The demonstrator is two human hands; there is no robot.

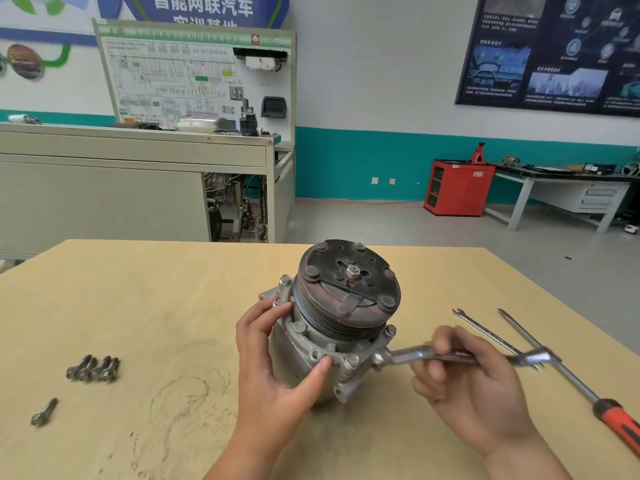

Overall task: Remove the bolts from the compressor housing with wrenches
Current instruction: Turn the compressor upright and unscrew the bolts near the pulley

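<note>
The grey compressor housing (pixel 301 348) stands upright on the wooden table (pixel 156 299), its dark pulley (pixel 349 292) facing up. My left hand (pixel 273 372) grips the housing's left side, thumb on the front flange. My right hand (pixel 467 382) grips a silver wrench (pixel 415 356), blurred, whose head sits on a bolt (pixel 379 358) at the housing's front right. Other bolts (pixel 353 360) remain around the flange. Several removed bolts (pixel 93 368) lie in a row at the left, with one more bolt (pixel 44 412) nearer me.
A second wrench (pixel 485 332) and a screwdriver with an orange and black handle (pixel 616 420) lie to the right of the housing. Beyond the table stand a grey workbench (pixel 138 168), a red cabinet (pixel 457 187) and a far bench.
</note>
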